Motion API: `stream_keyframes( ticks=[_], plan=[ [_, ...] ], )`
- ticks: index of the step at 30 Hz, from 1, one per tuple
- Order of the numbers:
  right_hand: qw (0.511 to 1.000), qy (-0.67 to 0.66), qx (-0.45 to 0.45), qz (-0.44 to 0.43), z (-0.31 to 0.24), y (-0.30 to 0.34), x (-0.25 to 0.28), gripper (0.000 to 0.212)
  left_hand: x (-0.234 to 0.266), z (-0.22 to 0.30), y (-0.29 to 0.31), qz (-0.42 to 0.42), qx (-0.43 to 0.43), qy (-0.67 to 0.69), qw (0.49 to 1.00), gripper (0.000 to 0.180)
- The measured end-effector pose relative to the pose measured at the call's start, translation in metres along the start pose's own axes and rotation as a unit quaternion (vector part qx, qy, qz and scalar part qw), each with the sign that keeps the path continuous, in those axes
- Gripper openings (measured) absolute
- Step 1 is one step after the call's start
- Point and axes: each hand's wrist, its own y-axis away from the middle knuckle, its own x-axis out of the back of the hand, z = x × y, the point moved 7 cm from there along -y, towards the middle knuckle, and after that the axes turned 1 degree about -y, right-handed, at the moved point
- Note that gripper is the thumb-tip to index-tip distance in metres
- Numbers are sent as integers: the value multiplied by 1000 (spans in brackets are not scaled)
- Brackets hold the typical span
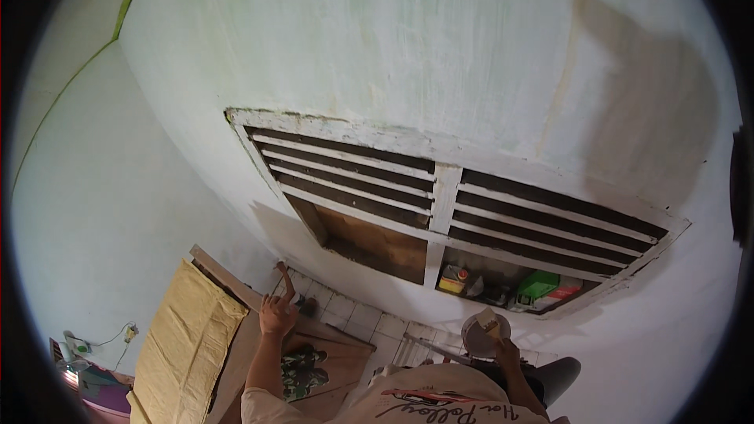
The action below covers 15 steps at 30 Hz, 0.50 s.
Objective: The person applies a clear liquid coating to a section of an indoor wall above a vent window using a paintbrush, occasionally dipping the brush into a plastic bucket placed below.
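Observation:
My right hand (507, 352) grips a paintbrush (491, 323) with wide, pale bristles. The brush is over a round paint bucket (472, 336), in front of my body; whether its bristles touch the paint I cannot tell. My left hand (278, 316) is raised beside the brown wooden furniture, its fingers apart and nothing visible in it. Ahead rises a pale green-white wall (377, 47) with streaky brush marks and a shiny patch at the top. A white slatted window frame (445, 196) is set into it.
Yellowish cloth or paper (188, 338) covers furniture at the left. Below the right slats stand a yellow container (453, 278) and a green box (538, 286). Pale floor tiles (364, 318) run along the wall. A cable with a plug (129, 332) hangs at far left.

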Motion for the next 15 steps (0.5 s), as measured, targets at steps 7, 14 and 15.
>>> stream_keyframes(
  ticks=[7,14,15],
  plan=[
    [999,-13,-30,-13,13,3,6,53,-2,-2,2,45,-35,-21,998,19],
    [999,34,-22,-24,11,2,8,52,4,0,-3,46,-31,-12,998,18],
    [998,20,-39,-32,3,3,13,52,1,-4,2,55,-38,-1,998,18]
  ],
)
